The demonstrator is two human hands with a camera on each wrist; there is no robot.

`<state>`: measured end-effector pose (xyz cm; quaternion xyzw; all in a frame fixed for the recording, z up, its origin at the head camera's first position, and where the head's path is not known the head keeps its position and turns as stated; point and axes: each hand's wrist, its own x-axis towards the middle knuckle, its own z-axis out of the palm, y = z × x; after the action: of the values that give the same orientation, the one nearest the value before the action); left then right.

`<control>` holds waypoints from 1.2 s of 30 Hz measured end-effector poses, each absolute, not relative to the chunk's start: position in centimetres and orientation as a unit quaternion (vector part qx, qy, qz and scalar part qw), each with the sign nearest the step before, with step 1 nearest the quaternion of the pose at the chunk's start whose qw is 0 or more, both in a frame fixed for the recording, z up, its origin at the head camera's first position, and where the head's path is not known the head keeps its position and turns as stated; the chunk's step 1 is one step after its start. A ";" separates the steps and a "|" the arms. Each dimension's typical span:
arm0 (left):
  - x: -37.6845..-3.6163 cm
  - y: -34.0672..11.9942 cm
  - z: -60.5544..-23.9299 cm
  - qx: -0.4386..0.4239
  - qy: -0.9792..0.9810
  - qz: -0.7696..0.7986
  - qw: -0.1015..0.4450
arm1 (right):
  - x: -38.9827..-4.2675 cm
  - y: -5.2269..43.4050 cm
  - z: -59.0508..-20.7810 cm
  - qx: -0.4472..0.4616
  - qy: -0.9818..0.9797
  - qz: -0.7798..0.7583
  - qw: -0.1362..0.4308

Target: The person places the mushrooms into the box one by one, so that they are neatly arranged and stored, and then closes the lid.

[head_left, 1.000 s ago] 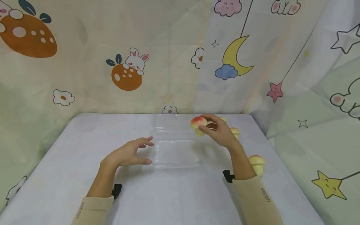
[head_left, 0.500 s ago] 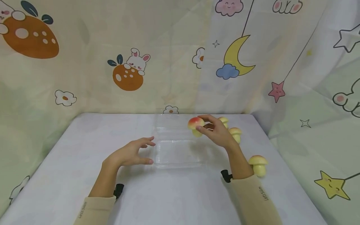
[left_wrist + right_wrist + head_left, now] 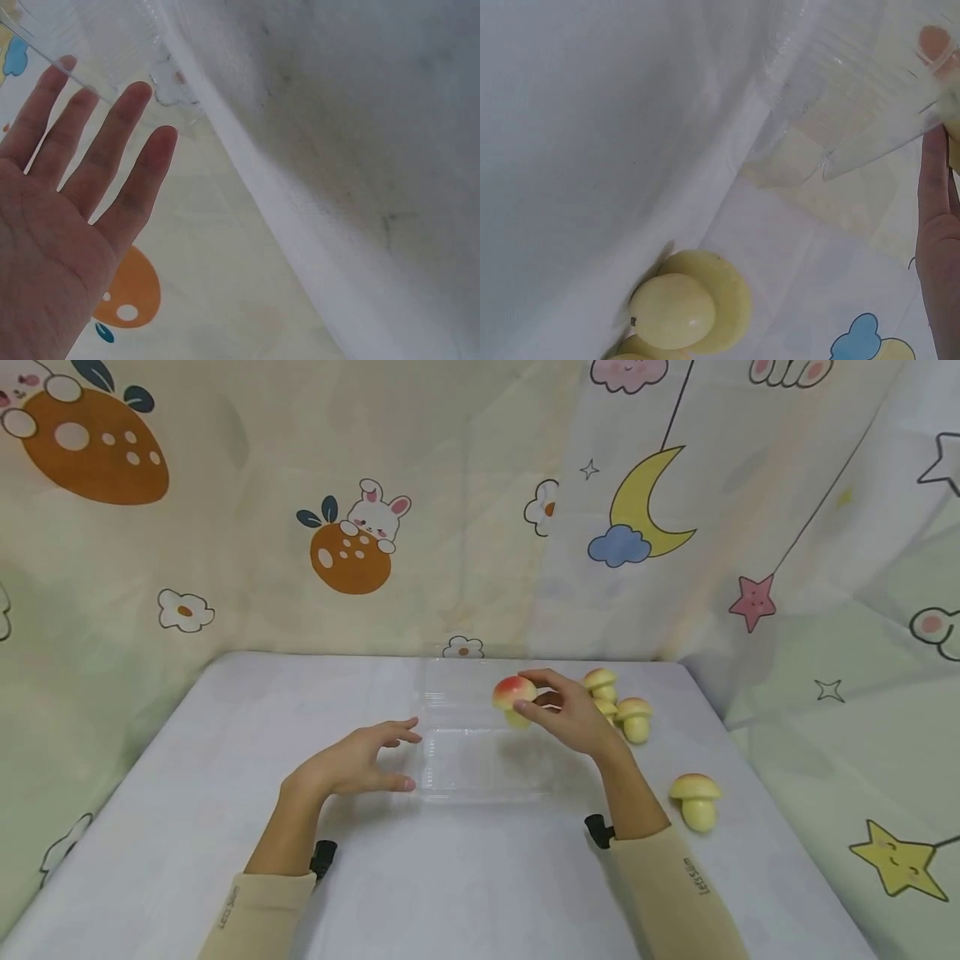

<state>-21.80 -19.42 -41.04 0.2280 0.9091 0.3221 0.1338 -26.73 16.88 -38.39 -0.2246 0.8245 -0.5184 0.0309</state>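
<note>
A clear plastic clamshell box [image 3: 480,760] lies open in the middle of the white table [image 3: 187,760], its lid [image 3: 457,689] flat toward the back. My right hand [image 3: 558,710] pinches a red-capped toy mushroom [image 3: 513,695] above the box's back right part. My left hand [image 3: 360,760] rests with straight fingers against the box's left edge; its palm [image 3: 67,217] and the clear plastic [image 3: 112,37] show in the left wrist view. The right wrist view shows the box lid [image 3: 855,97] and one finger [image 3: 937,225].
Two yellow toy mushrooms [image 3: 633,717] stand behind my right hand, seen from below as a yellow mushroom [image 3: 690,304] in the right wrist view. Another mushroom [image 3: 697,797] stands near the table's right edge. Cartoon-printed cloth [image 3: 450,502] walls the table on three sides.
My right hand has carried the red-capped mushroom a little to the left, over the box. The left hand stays at the box's left edge.
</note>
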 end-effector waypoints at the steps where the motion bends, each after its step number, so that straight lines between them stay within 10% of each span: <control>1: -21.8 -19.4 -41.0 0.226 0.909 0.323 0.136 | -26.7 16.8 -38.4 -0.225 0.824 -0.518 0.034; 36: -21.9 -19.5 -41.2 0.232 0.906 0.331 0.130 | -27.3 13.4 -40.3 -0.233 0.830 -0.501 0.073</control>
<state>-21.92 -19.54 -41.20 0.2319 0.9055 0.3305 0.1305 -27.34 13.44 -40.26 -0.2329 0.8303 -0.5011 0.0729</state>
